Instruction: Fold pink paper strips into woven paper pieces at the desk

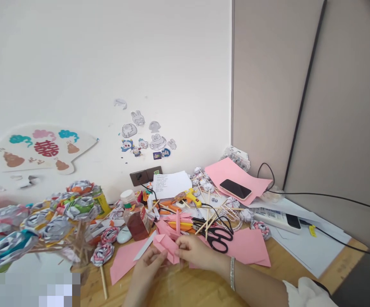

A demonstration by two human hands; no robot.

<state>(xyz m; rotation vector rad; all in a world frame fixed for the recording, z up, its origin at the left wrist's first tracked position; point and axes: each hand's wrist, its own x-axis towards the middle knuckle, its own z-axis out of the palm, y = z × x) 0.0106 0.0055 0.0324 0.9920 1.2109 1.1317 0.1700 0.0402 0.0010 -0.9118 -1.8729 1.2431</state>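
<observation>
Between both hands is a folded piece of pink paper (166,246), held just above the wooden table. My left hand (150,264) pinches its lower left side with thumb and fingers. On its right edge, my right hand (189,250) is closed in a pinch; a bracelet circles that wrist. Behind the folded piece lie more pink paper strips (177,221). A flat pink sheet (125,258) lies left of my left hand, and pink sheets (249,247) lie beyond my right wrist. Black-handled scissors (218,241) rest just past my right hand.
Paper flowers on sticks (79,209) crowd the left side. A bottle of reddish liquid (136,219) stands behind my left hand. Further back are a yellow glue gun (191,197), a phone (236,189) on pink paper and a power strip (276,219). Black cables cross the right side.
</observation>
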